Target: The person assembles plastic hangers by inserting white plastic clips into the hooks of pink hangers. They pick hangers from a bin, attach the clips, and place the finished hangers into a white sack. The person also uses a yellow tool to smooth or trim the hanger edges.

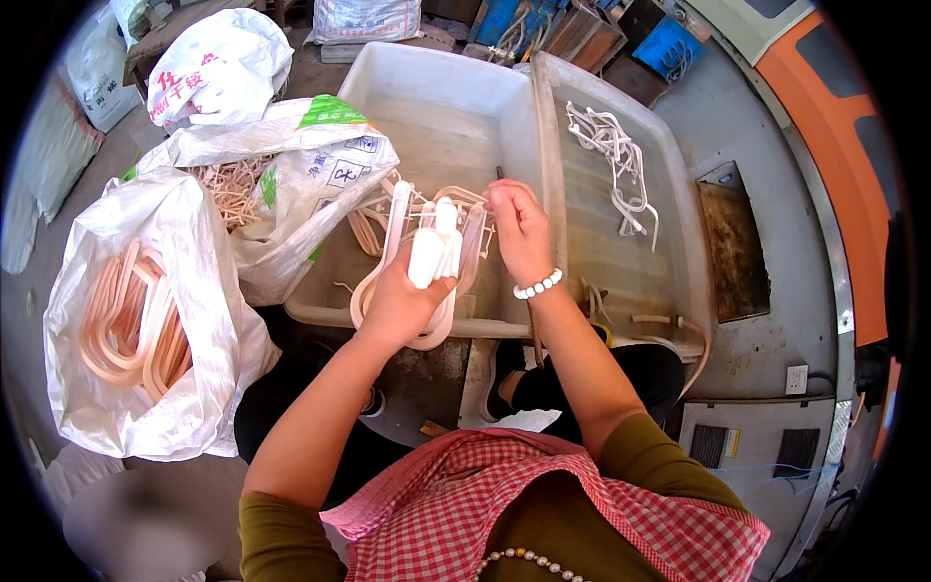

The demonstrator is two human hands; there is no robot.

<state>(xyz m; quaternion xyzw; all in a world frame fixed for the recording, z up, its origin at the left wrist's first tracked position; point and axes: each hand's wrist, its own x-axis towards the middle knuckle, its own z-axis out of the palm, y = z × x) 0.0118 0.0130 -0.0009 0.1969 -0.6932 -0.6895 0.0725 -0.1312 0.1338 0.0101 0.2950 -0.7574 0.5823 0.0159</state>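
Observation:
My left hand grips a bunch of pale pink plastic hangers, held upright over the near edge of a translucent white tub. At the top right of the bunch, my right hand, with a white bead bracelet on its wrist, pinches a part of one hanger. A few more hangers lie in the tub just behind the bunch.
A second tub on the right holds white plastic strips. On the left, an open white bag is full of pink hangers, and another bag holds thin pink pieces. A grey metal surface with a rusty plate lies to the right.

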